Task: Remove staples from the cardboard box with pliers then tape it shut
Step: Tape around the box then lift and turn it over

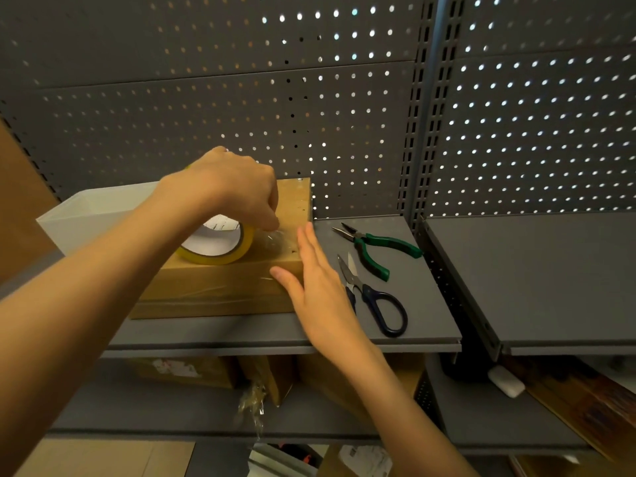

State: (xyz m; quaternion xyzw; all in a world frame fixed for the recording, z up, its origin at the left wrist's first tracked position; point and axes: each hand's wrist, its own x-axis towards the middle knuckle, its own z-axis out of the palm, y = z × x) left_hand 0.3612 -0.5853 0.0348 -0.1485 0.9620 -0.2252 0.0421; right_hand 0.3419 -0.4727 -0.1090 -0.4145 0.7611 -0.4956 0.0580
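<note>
On grey metal shelf [395, 325] before perforated back panel: taping step in hand, left hand [230, 187] grip grasping yellow-rimmed roll of clear tape [220, 251] atop flat brown cardboard box [213, 287], right hand [316, 284] flat, released, pressing tape down; next, cut with blue-handled scissors [375, 297] beside green-handled pliers [375, 246].

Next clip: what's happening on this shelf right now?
A person is taping a cardboard box on a grey shelf. The left hand pinches the clear tape's free end beside the yellow tape roll, which sits on the box. The right hand lies flat along the box's right end. The green-handled pliers and blue-handled scissors lie untouched to the right.
</note>
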